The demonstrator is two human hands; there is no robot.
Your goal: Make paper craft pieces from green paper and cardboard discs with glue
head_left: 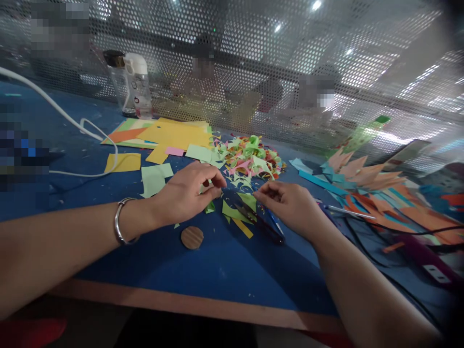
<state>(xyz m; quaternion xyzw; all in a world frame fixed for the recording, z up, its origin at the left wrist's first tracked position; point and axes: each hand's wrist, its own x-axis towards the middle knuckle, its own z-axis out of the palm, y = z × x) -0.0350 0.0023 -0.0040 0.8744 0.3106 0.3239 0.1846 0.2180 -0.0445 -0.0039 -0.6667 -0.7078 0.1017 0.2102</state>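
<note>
My left hand (194, 191) is above the blue table, its thumb and fingertips bent into a pinch; anything between them is too small to make out. My right hand (286, 200) is likewise pinched, and its fingers hide what they may hold. Under and beside the right hand lie dark-handled scissors (259, 222), across a piece of light green paper (232, 211). A blue pen-like stick (275, 221) is next to the scissors. Nearer me are a yellow paper strip (242, 228) and a round brown corrugated cardboard disc (192, 238).
A heap of coloured paper scraps (250, 157) lies beyond my hands. Yellow sheets (177, 133) and two bottles (139, 89) are at back left, near a white cable (54, 94). Orange and blue paper cutouts (369, 179), dark cables and a purple power strip (429, 263) occupy the right. A perforated screen (246, 63) stands behind.
</note>
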